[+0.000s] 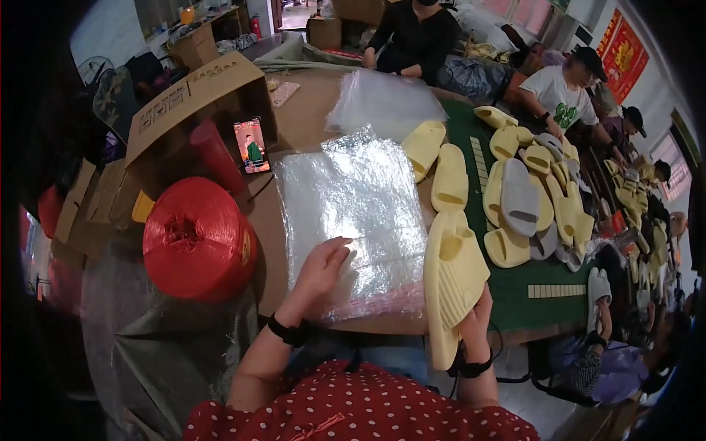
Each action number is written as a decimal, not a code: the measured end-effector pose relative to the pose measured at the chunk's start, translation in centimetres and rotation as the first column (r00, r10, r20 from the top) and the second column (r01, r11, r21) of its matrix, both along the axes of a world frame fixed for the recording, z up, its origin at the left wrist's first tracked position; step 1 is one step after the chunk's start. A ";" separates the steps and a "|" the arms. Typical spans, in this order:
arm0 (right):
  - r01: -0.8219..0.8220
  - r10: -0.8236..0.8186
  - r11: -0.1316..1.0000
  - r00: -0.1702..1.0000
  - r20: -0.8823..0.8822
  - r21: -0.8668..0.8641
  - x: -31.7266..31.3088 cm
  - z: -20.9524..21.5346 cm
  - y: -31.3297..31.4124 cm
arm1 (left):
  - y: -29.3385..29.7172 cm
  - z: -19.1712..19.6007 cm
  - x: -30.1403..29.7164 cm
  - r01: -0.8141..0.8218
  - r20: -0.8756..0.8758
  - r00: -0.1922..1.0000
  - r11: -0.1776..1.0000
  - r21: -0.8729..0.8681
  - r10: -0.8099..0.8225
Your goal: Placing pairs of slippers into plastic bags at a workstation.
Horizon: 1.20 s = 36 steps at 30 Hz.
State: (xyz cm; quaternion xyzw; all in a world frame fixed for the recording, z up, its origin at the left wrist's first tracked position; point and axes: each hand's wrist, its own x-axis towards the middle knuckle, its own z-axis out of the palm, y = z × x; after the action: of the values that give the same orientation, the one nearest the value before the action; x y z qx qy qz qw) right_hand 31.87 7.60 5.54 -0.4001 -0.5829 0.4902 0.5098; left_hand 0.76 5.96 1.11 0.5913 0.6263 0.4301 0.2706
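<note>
My right hand (478, 314) grips a pair of pale yellow slippers (460, 275), held together and upright at the near right of the clear plastic bags. Its fingers are partly hidden behind them. My left hand (322, 270) rests on the stack of shiny clear plastic bags (382, 191), fingers bent and pressed together at a fold of the top bag. Two loose yellow slippers, one nearer (450, 180) and one farther (424, 147), lie just beyond the pair in my hand.
A red twine roll (195, 239) and an open cardboard box (165, 110) stand left, with a phone (252, 145) by the box. More bags (386, 99) lie at the back. Yellow and grey slippers (521, 198) heap on the green mat (507, 290). Co-workers stand and sit around.
</note>
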 end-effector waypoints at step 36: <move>-0.350 -0.033 0.913 0.450 0.892 0.210 -4.0 0.2 -1.8 | -1.7 3.7 2.9 0.283 -0.307 0.926 0.943 0.173 -0.221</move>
State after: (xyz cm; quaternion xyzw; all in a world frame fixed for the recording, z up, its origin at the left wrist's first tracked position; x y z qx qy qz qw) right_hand 27.92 5.80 5.78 -0.4352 -0.8763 0.1414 0.1506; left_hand 3.64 4.29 4.84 0.7484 0.5267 0.3672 0.1661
